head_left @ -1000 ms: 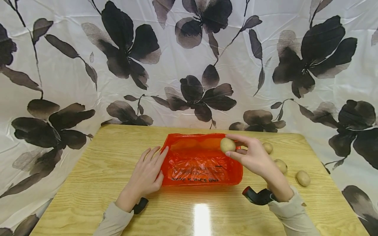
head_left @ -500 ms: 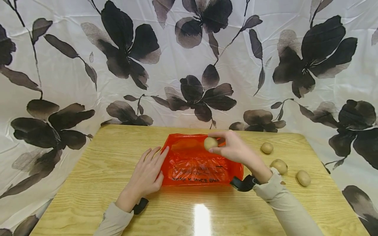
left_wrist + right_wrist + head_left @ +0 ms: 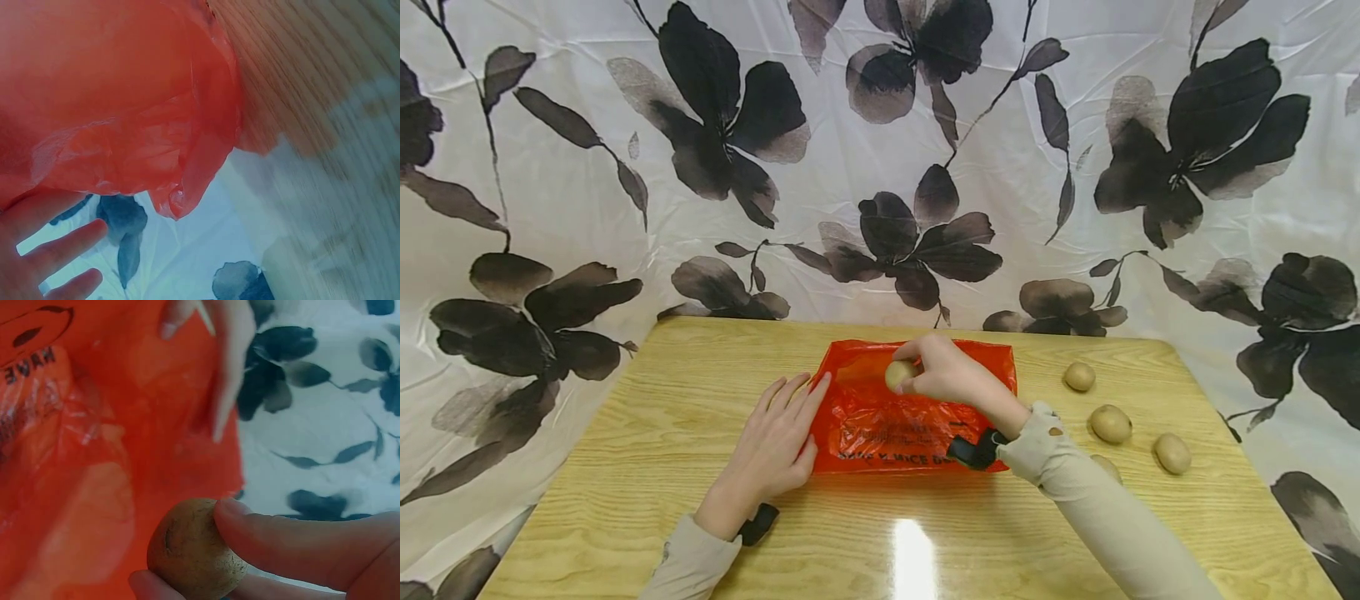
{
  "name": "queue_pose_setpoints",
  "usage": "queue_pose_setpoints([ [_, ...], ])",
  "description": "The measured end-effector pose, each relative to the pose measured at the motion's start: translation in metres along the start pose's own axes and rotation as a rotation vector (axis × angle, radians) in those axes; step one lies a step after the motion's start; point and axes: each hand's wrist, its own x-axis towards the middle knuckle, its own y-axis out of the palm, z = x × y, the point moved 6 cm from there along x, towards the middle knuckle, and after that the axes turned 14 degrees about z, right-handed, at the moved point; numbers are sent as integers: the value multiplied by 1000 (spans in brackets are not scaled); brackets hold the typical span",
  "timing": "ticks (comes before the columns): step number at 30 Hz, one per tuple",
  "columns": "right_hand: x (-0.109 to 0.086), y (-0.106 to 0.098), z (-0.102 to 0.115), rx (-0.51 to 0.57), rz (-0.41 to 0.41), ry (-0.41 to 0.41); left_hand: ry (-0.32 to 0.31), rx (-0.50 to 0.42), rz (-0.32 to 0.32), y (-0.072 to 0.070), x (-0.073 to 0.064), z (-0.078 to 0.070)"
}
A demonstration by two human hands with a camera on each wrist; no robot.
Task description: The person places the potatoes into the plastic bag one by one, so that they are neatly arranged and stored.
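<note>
A red plastic bag [image 3: 917,417] with dark printing stands upright on the table, its mouth facing up. At its left edge my left hand [image 3: 767,442] rests with fingers fairly straight and spread; in the left wrist view the fingers [image 3: 65,247] lie along the bag's rim. Over the mouth, left of the middle, my right hand [image 3: 951,371] pinches a round, tan potato [image 3: 898,375] between thumb and fingers. The right wrist view shows this potato [image 3: 194,550] close up, with the left hand's fingers [image 3: 231,362] beyond it on the bag.
Loose potatoes [image 3: 1110,424] lie on the right of the wooden table [image 3: 700,392], one partly behind the right sleeve [image 3: 1075,475]. A floral cloth [image 3: 820,167] hangs behind the table's far edge. Black straps [image 3: 977,450] sit at the wrists.
My right hand has carried the potato leftward, from the bag's right end to left of its middle. Its sleeve has swung over the bag's right side. My left hand stays put.
</note>
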Motion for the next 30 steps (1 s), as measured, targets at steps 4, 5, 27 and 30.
queue_pose_setpoints([
  [4,14,9,-5,-14,46,12,1,1,2,0,0,0],
  [5,17,11,-6,-24,55,13,1,2,3,0,0,0],
  [27,69,47,-45,33,72,265,30,8,-6,0,1,-1],
  [30,73,52,-48,21,57,278,30,3,1,0,0,-1],
])
